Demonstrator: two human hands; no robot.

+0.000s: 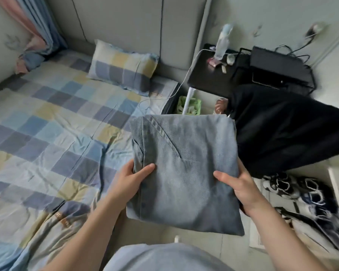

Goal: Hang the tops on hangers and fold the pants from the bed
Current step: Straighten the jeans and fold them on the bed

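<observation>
Beside bed [47,118] edge, both hands grip folded jeans [184,169] aloft.

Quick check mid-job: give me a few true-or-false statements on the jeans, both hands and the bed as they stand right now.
1. The folded jeans are gripped by both the left hand and the right hand. True.
2. The folded jeans lie flat on the bed. False: they are held up in both hands at the bed's edge.
3. A checked pillow lies at the head of the bed. True.
4. The left hand holds the black garment. False: it is to the right beyond the jeans, and neither hand touches it.
5. The shoes sit on the pillow. False: they are on the floor to the right.
</observation>
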